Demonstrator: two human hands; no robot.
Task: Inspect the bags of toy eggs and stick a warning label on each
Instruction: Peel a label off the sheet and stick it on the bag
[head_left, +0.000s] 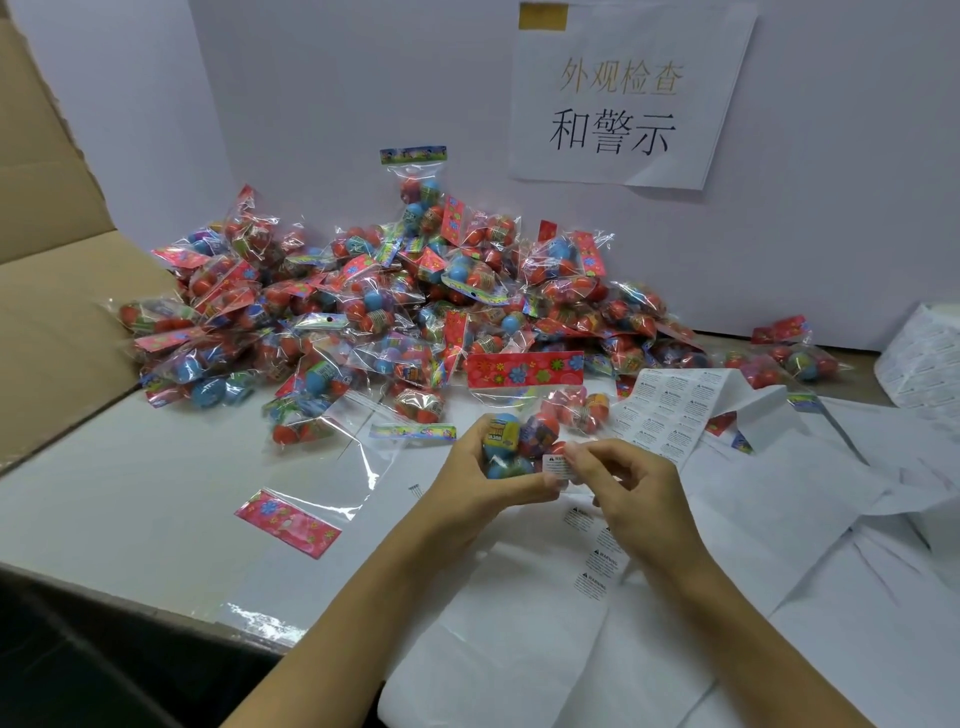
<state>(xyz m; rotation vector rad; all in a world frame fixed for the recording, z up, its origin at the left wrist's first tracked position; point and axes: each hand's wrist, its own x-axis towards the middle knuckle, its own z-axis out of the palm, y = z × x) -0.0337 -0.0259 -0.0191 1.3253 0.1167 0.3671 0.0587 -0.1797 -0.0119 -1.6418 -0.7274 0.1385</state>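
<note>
Two bare forearms are reaching in from the near edge, crossing white backing sheets (545, 649) lying on the table (130, 493). The left hand (480, 480) is gripping a bag of toy eggs (514, 441) from its left side, fingers curling round the blue and orange eggs inside the clear film. The right hand (623, 488) is pinching a small white warning label (558, 466) between thumb and fingertips, holding it against the right side of the bag. Whether the label is adhering is not determinable.

Just beyond the right hand, a sheet of unused labels (670, 410) is lying partly curled. A label roll (924, 364) is sitting at the far right. A large pile of bagged eggs (389, 312) is occupying the far middle of the table, against a white wall. An empty clear bag with a red header card (291, 522) is lying to the near left. A paper sign (623, 98) with Chinese characters is hanging on the wall. A cardboard carton flap (52, 260) is standing at the left.
</note>
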